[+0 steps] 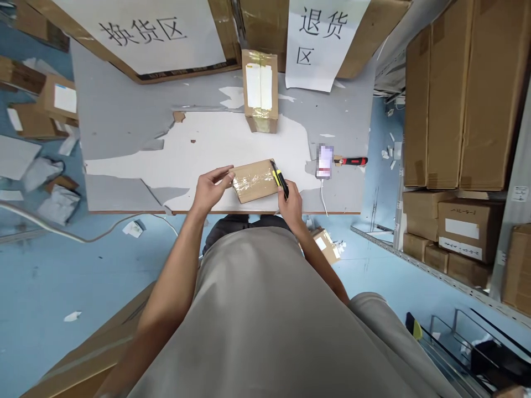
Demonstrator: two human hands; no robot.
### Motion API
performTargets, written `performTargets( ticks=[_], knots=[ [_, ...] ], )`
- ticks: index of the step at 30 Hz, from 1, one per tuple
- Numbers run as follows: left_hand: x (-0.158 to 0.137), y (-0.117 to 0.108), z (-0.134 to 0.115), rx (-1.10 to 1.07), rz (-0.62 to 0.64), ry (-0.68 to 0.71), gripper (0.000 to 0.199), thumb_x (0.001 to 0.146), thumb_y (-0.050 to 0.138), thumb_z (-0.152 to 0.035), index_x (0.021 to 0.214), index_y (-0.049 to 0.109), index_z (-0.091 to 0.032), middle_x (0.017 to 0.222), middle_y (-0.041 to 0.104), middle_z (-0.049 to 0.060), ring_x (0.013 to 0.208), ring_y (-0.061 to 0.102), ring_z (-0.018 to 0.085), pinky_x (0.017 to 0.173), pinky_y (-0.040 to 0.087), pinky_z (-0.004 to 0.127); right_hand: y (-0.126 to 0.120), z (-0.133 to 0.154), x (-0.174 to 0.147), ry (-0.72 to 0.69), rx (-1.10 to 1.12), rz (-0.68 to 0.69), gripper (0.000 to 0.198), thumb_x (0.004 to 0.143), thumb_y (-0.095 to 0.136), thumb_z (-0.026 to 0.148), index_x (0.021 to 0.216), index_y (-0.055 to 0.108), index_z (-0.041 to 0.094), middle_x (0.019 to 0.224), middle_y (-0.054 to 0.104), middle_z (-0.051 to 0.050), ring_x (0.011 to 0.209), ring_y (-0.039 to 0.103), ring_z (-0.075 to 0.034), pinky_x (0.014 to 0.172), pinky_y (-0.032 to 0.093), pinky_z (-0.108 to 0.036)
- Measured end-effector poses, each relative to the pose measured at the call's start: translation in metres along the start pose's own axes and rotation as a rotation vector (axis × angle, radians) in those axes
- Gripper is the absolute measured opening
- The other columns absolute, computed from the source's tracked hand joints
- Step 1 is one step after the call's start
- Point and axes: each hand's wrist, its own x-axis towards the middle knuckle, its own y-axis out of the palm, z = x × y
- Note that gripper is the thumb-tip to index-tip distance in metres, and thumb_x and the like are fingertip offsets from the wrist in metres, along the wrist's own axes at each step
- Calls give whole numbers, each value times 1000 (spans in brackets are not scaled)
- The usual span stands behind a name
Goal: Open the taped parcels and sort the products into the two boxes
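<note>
A small brown cardboard box (254, 181) with shiny clear tape across its top lies near the table's front edge, slightly tilted. My left hand (211, 189) grips its left end, thumb and fingers closed on the corner. In my right hand (291, 205) is a black and yellow utility knife (280, 180), its tip pointing up and away over the box's right end. The right fingers are wrapped round the handle, close beside the box. Whether the blade touches the tape I cannot tell.
A taped carton (261, 119) with white labels stands behind. To the right lie a phone (324, 161) with a cable and a red-black handled tool (352, 161). Large boxes with paper signs (166, 33) line the back. Shelved cartons (440, 105) rise at the right.
</note>
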Motion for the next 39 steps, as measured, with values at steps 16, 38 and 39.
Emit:
performTargets(
  ticks=[16, 38, 39],
  knots=[
    [48, -31, -15, 4, 202, -11, 78, 62, 110, -75, 110, 95, -15, 122, 90, 19, 124, 83, 42, 118, 68, 57, 17, 96, -23, 33, -182, 244, 51, 125, 47, 37, 172, 58, 22, 144, 84, -13, 129, 83, -31, 117, 64, -43],
    [65, -34, -1, 10, 301, 55, 49, 77, 103, -59, 107, 98, -21, 126, 91, 13, 129, 83, 41, 124, 63, 54, 74, 196, -30, 286, -783, 395, 69, 120, 36, 15, 189, 37, 16, 138, 83, -25, 115, 86, -35, 102, 68, -45],
    [63, -32, -1, 18, 283, 59, 46, 80, 101, -56, 109, 97, -21, 126, 91, 13, 127, 84, 40, 122, 65, 52, 77, 200, -30, 287, -804, 397, 70, 119, 36, 13, 189, 37, 16, 139, 82, -25, 115, 87, -35, 101, 68, -45]
  ],
)
